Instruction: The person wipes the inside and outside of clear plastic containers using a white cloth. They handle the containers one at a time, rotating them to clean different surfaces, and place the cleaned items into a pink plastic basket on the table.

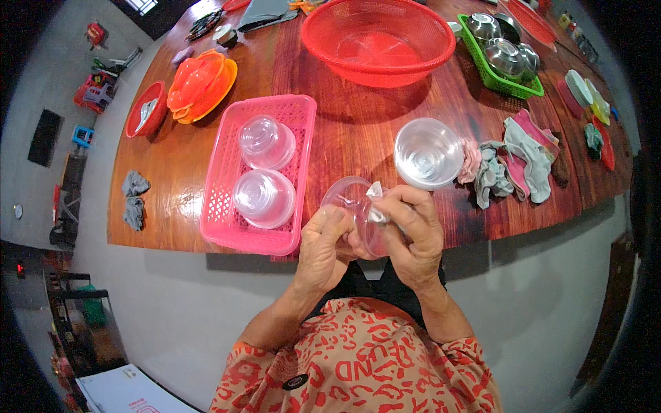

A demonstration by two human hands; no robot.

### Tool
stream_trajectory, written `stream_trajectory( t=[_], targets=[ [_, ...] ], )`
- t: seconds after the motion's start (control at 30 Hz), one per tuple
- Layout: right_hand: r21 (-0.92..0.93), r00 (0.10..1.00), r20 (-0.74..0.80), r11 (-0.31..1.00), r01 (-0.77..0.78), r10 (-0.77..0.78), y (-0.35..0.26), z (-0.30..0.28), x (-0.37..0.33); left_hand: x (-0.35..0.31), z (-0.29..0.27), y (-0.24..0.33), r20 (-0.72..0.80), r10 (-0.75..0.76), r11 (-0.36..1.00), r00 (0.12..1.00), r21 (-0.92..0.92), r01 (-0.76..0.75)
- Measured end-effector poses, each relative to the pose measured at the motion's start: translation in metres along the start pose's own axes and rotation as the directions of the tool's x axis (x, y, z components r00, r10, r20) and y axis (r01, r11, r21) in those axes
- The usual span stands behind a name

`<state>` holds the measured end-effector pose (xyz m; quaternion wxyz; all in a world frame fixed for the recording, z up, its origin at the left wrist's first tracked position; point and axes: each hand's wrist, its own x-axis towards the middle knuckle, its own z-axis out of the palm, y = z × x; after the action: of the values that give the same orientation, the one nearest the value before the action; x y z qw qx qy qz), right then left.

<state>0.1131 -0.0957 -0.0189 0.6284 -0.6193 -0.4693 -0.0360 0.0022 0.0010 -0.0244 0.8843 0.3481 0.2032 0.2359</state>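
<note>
Brown table [351, 131], with a clear bowl [350, 191] between two hands

The table fills the top half of the frame, with a grey floor [193, 296] around it. The clear bowl is in the middle, by the table's near edge. It is tipped on its side, and its rim looks like an egg, longest from upper left to lower right.

The left hand [326, 241] has the bowl's lower left side between thumb and fingers. The plastic is see-through and shiny, so I can't tell where all those fingers end. The right hand [413, 234] pinches a small white cloth [375, 198] against the bowl's right side. So the bowl lies to the right of the left hand and to the left of the cloth, and both hands are close to it.

A pink tray [212, 213] is at the left, just beside the left hand. Two upturned bowls [264, 196] sit in it, one higher in the frame. A shiny bowl [428, 153] stands just above the right hand, with rags [530, 162] heaped beside it. A red basket [379, 76] is at the top middle, and a green basket [506, 85] with metal bowls [505, 58] is at the upper right.
</note>
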Motion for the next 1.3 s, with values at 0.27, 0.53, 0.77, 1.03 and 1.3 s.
stream_trajectory(
  t=[0.27, 0.53, 0.77, 1.03, 1.3],
  targets=[
    [-0.051, 0.973, 0.126, 0.979, 0.199, -0.192, -0.014, -0.007, -0.017, -0.002, 0.003, -0.003, -0.006, 0.100, 0.994, 0.995, 0.041, -0.100],
    [-0.213, 0.935, 0.192, 0.917, 0.338, -0.299, -0.020, -0.010, -0.003, -0.010, 0.010, -0.006, -0.043, 0.178, 0.949, 0.983, 0.272, -0.160],
    [-0.103, 0.988, 0.152, 0.995, 0.000, 0.015, -0.004, -0.014, 0.013, -0.016, -0.006, -0.009, 0.097, 0.101, 0.953, 0.990, 0.276, -0.124],
    [-0.253, 0.958, 0.191, 0.933, 0.257, -0.212, -0.020, -0.010, 0.001, -0.016, -0.003, -0.009, 0.013, 0.118, 0.952, 0.993, 0.283, -0.117],
    [-0.310, 0.994, 0.079, 0.946, 0.100, -0.079, 0.000, -0.007, 0.002, -0.010, -0.013, -0.011, 0.125, 0.115, 0.992, 0.986, 0.041, -0.120]
  ],
)
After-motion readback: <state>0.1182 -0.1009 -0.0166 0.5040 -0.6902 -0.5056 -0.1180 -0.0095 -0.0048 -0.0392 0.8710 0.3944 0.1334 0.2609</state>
